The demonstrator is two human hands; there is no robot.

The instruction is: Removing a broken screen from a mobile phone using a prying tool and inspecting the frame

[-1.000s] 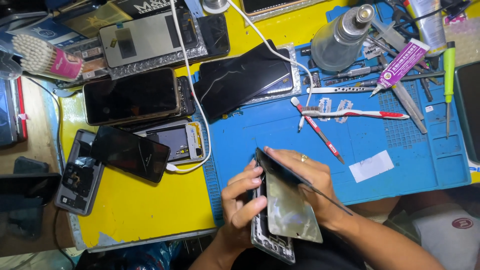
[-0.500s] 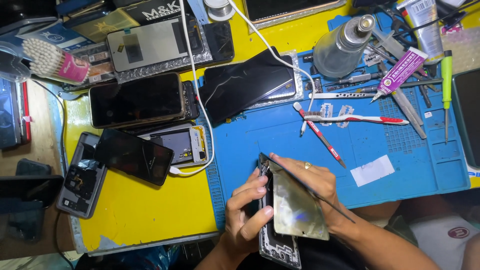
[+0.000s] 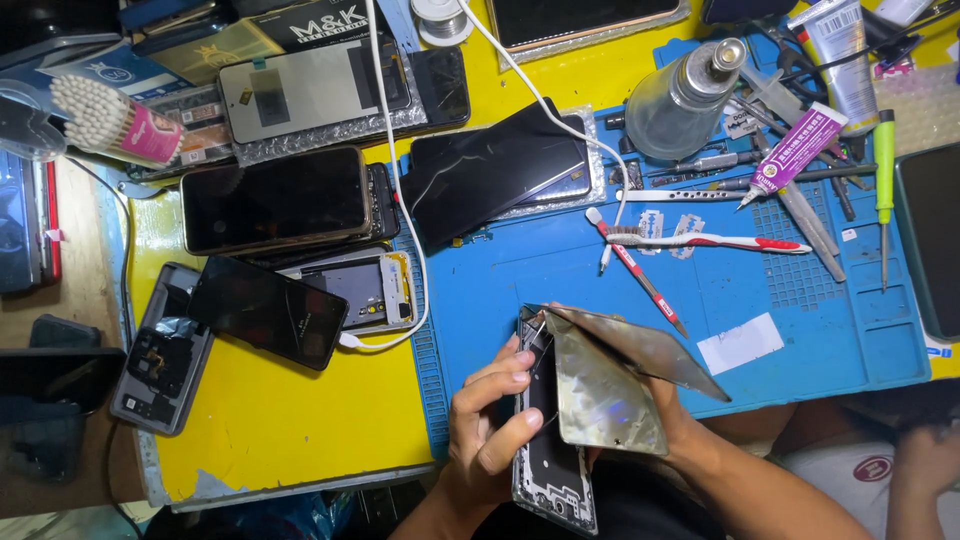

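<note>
Down at the worktop's near edge, the left hand [image 3: 490, 430] clasps the phone frame [image 3: 545, 470] while the right hand [image 3: 672, 425] grasps its lifted screen panel [image 3: 605, 395] over the blue mat [image 3: 800, 330].

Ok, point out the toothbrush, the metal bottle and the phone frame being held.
toothbrush [image 3: 720, 241], head view, on the middle of its white handle.
metal bottle [image 3: 678, 102], head view, on its rounded body.
phone frame [image 3: 553, 478], head view, on its lower inside, below the left hand.
</note>
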